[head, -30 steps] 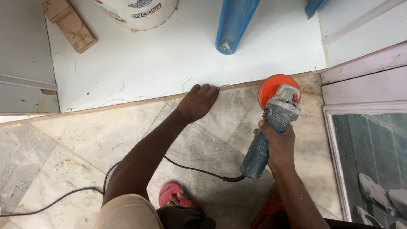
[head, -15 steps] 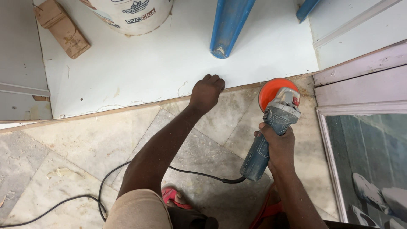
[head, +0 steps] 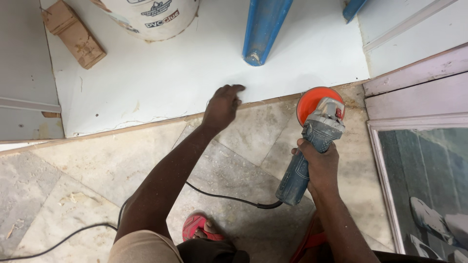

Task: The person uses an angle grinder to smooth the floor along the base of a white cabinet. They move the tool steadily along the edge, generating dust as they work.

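On the marble-patterned floor (head: 97, 165), just below a flat white board (head: 161, 78), the right hand (head: 319, 163) is closed around the blue-grey body of an angle grinder (head: 312, 146), whose round orange disc (head: 317, 100) sits at the board's wooden edge. The left hand (head: 222, 107), to the left of the tool, rests loosely curled on that same edge, holding nothing. The work appears to be sanding along the edge; steady guidance of the disc along it seems called for. A black cable (head: 224, 197) trails below both hands.
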